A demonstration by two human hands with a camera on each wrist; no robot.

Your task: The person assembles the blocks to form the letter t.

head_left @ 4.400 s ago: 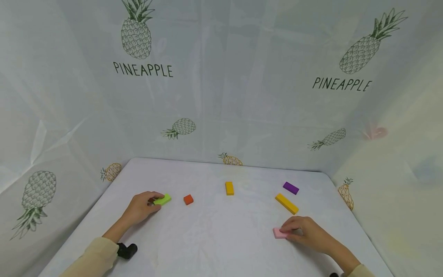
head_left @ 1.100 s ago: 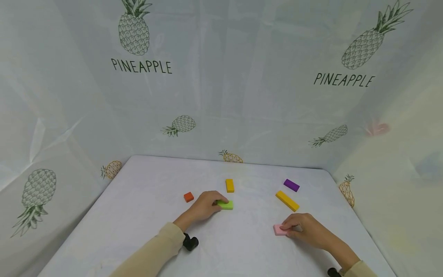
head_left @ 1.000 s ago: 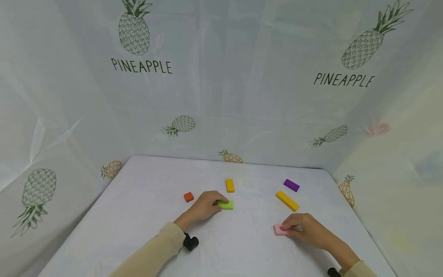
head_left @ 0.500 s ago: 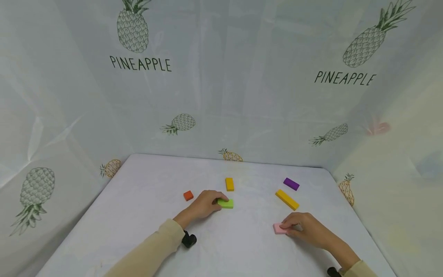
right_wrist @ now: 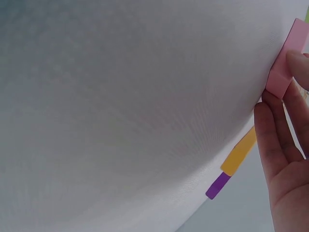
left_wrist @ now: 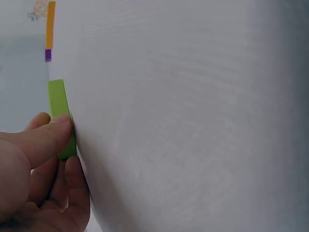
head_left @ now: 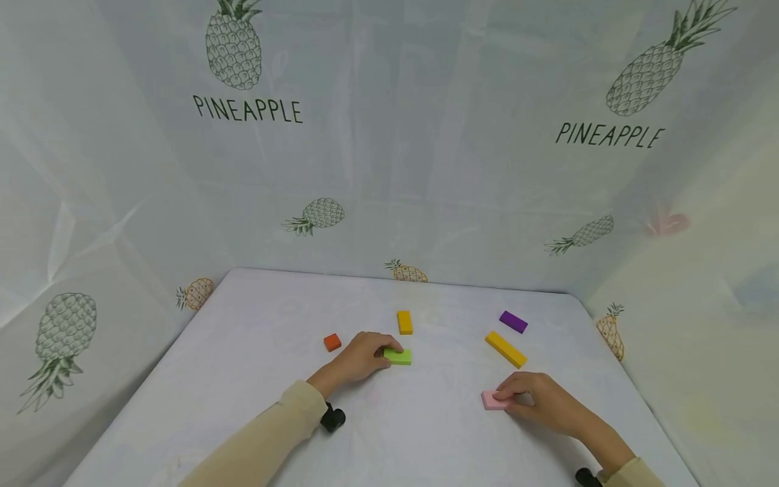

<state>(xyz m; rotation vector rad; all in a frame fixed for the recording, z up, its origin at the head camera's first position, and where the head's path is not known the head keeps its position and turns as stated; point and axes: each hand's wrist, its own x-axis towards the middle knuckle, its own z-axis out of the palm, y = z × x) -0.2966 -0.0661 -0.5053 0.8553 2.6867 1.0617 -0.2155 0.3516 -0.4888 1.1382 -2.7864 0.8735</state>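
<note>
Pinched between thumb and fingers, the one green block (head_left: 398, 357) is in the left hand (head_left: 359, 358), near the middle of the white table (head_left: 292, 308). One pink block (head_left: 490, 400), towards 4 o'clock from the green, is likewise pinched by the right hand (head_left: 541, 402). The fingers cover the near-left end of the green block and the right end of the pink one; in the right wrist view, the pink block and the hand run to the picture's edge.

Four other blocks lie around them, six in all. Of the two yellow ones, the short yellow block (head_left: 404, 322) sits at 12 o'clock from the green, and the long yellow block (head_left: 506, 349) lies slantwise near 12 o'clock from the pink. One purple block (head_left: 514, 322) is just beyond the long yellow. One red-orange block (head_left: 332, 342) lies at 9 o'clock from the green, near the left hand.

Two beige sleeves (head_left: 262, 433) reach in from about 7 and 5 o'clock, both cut off by the lower edge, each with a black wrist device (head_left: 333, 417); the right one shows only in part. Behind, the pale curtain (head_left: 426, 135) bears eight pineapple prints, the two uppermost clipped, and a blurred red patch (head_left: 667, 224) towards 2 o'clock.
</note>
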